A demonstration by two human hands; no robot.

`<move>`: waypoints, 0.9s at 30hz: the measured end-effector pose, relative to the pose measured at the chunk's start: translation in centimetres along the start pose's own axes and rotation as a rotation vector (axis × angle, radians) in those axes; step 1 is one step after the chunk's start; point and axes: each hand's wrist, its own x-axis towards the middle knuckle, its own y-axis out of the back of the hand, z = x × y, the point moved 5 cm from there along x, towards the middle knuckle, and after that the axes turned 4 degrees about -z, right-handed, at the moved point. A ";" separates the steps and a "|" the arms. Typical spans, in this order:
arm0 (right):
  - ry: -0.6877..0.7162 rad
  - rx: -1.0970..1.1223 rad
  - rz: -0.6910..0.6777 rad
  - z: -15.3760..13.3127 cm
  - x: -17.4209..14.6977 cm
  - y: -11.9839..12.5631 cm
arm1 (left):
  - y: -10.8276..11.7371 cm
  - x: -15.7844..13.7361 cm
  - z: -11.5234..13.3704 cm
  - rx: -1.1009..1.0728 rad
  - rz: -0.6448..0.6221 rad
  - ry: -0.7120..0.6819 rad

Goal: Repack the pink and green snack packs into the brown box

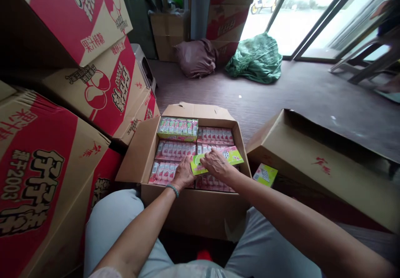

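A slim green printed box [235,156] is held flat above the open carton [193,110] between my knees. My left hand [184,173] grips its left end, fingers closed. My right hand [216,164] lies across its top, with bent fingertips pressed together on the surface near the left end; what they pinch there is too small to make out. Below, the carton holds several display boxes of pink-wrapped sticks [173,150]. One green box with its wrapped sticks showing [177,128] sits higher in the back left corner.
Large red and tan cartons [120,86] are stacked on my left. Another open carton [312,153] lies tilted on the right, with a green box [265,174] beside it. Brown [196,58] and green sacks [256,57] lie on the floor ahead, near a glass door.
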 end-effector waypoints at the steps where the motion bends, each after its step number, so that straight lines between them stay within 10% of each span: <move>1: -0.021 0.008 -0.004 0.8 -0.4 -0.2 | 0.0 0.0 -0.1 0.005 -0.002 -0.005; 12: -0.413 0.139 -0.037 12.8 -8.3 -3.3 | -0.3 0.0 -0.8 0.038 0.022 -0.054; 18: -0.952 0.468 0.673 10.5 -12.9 -0.2 | 0.0 0.9 -1.1 -0.099 -0.013 0.090; 22: -0.782 0.658 0.951 6.3 -12.1 1.4 | 0.8 2.6 -0.5 -0.211 -0.002 0.264; 27: -0.603 0.642 1.167 5.0 -10.9 3.7 | 3.6 6.3 7.3 -0.197 0.058 0.065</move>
